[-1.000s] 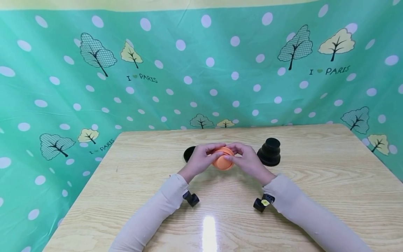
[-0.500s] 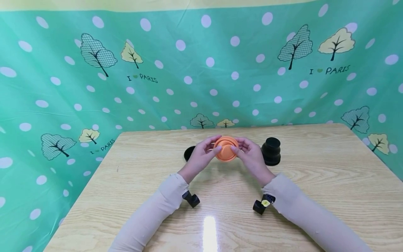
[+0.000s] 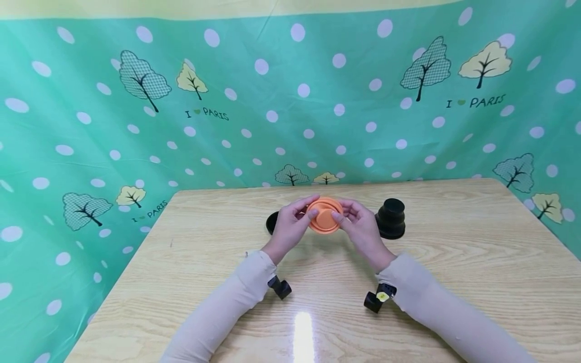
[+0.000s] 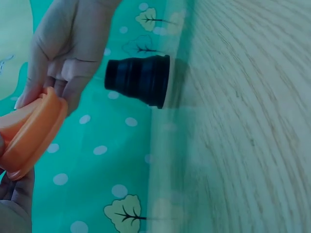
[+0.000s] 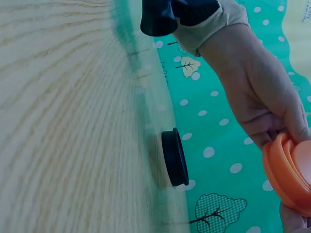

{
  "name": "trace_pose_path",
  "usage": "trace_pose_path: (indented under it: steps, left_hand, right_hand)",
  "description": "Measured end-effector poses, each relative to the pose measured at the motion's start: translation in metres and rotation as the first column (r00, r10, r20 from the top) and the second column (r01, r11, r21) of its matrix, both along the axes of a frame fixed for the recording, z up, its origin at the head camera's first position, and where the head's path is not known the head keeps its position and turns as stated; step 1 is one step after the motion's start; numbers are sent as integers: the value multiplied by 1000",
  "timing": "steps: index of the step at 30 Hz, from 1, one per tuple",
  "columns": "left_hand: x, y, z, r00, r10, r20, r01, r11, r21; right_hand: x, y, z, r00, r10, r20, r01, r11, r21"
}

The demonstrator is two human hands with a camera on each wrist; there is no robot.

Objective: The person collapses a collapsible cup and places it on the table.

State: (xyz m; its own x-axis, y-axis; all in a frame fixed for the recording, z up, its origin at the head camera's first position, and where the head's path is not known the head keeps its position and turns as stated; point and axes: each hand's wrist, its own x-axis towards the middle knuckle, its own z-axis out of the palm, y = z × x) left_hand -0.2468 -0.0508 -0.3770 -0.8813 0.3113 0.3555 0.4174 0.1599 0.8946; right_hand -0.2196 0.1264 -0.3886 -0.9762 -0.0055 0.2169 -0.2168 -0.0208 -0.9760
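An orange collapsible cup (image 3: 325, 216), pressed flat into concentric rings, is held up above the table between both hands. My left hand (image 3: 290, 226) grips its left edge with the thumb on the near face; my right hand (image 3: 363, 229) grips the right edge likewise. The left wrist view shows the cup (image 4: 36, 131) from the side as a shallow ringed disc. Behind the right hand stands a black stepped cup (image 3: 392, 218), narrow end up. A low black round piece (image 3: 272, 222) lies behind the left hand, partly hidden by it.
Everything is on a light wood table (image 3: 204, 227). A green dotted curtain (image 3: 245, 101) with tree prints hangs along its back and sides. Each wrist carries a small black camera, such as the left camera (image 3: 280, 287).
Over the last second both hands raised the orange cup slightly and tilted it, so its round face shows more fully. In the last half second it has hardly moved.
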Motion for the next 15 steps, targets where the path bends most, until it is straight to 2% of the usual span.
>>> trace_pose_path:
  steps: [9,15]
  left_hand:
    - [-3,-4,-3,999,3,46,-5,999,52]
    - [-6,-6,-7,990,-61,126,47,992,116]
  right_hand:
    - [0,-2,1,1000,5,-30,-5,1000,19]
    - [-1,-1,1,1000,-9,-30,11,999,50]
